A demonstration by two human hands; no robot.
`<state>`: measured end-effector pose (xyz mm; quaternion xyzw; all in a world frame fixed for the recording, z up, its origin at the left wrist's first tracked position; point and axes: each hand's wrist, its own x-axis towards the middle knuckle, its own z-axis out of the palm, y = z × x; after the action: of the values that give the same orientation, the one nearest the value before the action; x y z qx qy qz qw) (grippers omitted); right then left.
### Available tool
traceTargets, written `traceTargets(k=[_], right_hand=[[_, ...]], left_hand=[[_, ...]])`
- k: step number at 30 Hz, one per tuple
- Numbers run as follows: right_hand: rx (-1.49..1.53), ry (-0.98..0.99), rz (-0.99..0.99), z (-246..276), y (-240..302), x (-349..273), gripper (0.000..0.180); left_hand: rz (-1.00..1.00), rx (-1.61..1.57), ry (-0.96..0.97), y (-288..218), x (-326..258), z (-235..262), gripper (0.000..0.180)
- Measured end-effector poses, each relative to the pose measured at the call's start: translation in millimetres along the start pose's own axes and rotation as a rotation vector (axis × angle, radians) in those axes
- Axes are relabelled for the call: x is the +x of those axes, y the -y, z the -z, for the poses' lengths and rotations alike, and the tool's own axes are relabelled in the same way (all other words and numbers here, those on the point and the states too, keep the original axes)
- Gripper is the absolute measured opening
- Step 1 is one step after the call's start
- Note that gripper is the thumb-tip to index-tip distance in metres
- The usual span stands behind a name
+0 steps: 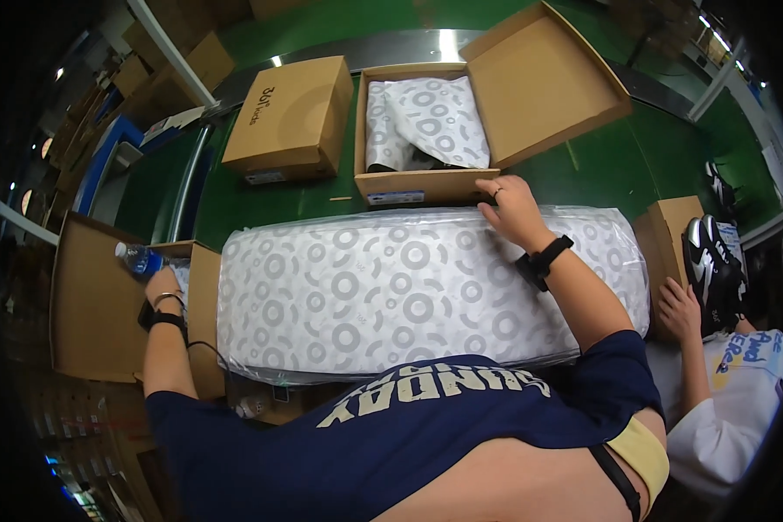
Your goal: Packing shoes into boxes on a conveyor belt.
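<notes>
The green bench (261, 204) fills the upper half of the frame, with a grey metal strip curving along its far edge and stacked cartons in the dim room at the upper left. Largest on it, across the centre, lies the stack of wrapping paper (409, 291), white with grey rings and sealed in clear plastic. My right hand (511, 209) rests on its upper edge, just right of centre, fingers (489, 193) curled down over the far rim and pressing the plastic; I cannot tell whether they actually pinch a sheet.

Above it, at top centre, stands an open shoebox (426, 184) of brown card, its lid flipped up to the right, lined with the same ringed paper, a small white label on its front wall. Left of that sits a closed shoebox (291, 113) with a dark label on its near side.

At the left edge a second open box (91, 300) lies with its lid spread; my left hand (163, 287) is inside it, fingers bent onto the paper there, grip hidden. A plastic water bottle (135, 258) lies just above that hand.

At the right edge, another person's hand (677, 309) touches a brown box (665, 235) beside black-and-white sneakers (713, 265).
</notes>
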<state>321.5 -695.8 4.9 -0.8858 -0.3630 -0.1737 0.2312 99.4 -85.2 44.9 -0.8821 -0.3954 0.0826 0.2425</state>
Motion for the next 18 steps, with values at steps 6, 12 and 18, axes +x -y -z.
traceTargets(k=[6,12,18], right_hand=[[0.15,0.284,-0.313,18,-23,-7,0.024],[0.03,0.299,-0.501,33,-56,24,0.031],[0.274,0.294,-0.336,13,-45,29,0.079]], left_hand=[[-0.369,-1.018,-0.55,-103,31,147,0.029],[-0.789,-1.312,0.161,-318,-44,183,0.072],[-0.355,-1.99,0.886,-349,-72,219,0.085]])
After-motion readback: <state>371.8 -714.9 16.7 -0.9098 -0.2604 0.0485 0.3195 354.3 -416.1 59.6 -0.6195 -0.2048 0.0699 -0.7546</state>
